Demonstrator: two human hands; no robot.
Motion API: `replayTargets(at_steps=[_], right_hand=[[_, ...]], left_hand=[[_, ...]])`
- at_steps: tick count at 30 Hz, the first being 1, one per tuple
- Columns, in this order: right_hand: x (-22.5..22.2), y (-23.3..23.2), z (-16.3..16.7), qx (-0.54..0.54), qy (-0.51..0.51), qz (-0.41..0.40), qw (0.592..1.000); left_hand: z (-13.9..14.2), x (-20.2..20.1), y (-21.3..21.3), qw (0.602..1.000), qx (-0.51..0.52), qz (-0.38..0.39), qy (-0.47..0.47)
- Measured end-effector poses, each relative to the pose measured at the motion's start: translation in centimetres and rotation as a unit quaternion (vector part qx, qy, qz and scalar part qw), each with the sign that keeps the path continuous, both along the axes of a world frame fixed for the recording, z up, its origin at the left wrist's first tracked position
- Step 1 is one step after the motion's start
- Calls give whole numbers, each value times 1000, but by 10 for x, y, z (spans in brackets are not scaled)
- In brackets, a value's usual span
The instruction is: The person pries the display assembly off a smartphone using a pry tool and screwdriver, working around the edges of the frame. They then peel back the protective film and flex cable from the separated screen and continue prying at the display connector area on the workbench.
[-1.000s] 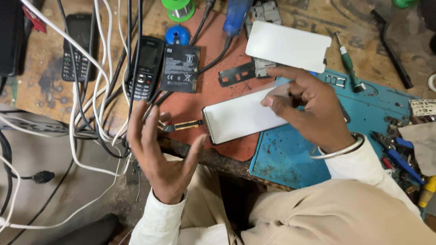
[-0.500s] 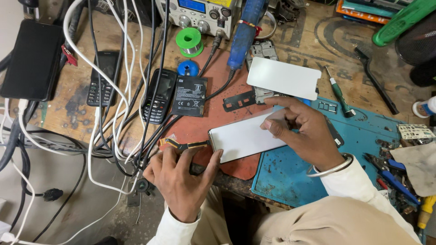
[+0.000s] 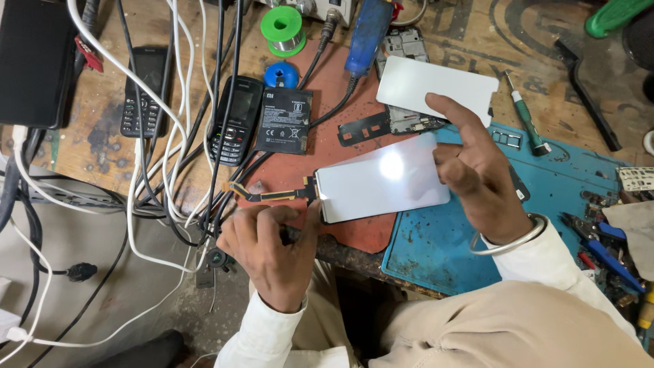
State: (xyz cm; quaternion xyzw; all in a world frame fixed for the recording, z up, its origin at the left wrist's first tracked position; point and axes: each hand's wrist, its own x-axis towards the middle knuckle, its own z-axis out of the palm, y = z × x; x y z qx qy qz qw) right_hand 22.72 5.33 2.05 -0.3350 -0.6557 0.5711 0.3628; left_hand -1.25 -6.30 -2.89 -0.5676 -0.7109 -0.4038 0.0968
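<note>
Over red rubber mat [image 3: 340, 82]: right hand [image 3: 480, 177] grasping glossy white rectangular phone screen panel [image 3: 381, 180]; left hand [image 3: 272, 245] clenched on dark tool at orange flex cable [image 3: 269, 195].
</note>
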Motion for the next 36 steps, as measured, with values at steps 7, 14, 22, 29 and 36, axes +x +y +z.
replayTargets(at_steps=[7, 14, 22, 29, 36], right_hand=[[-3, -6, 7, 16, -5, 161, 987], [-1, -3, 8, 3, -54, 243, 969], [-14, -2, -5, 204, -288, 157, 922], [-15, 0, -17, 275, -355, 119, 885], [-15, 0, -5, 283, -361, 107, 882]], left_hand=[[3, 1, 0, 988, 31, -148, -21], [-1, -4, 4, 997, 10, -79, -3], [-2, -6, 8, 995, 52, -72, -41], [3, -7, 11, 993, 35, -71, -88], [-1, -10, 6, 991, 23, -91, -98]])
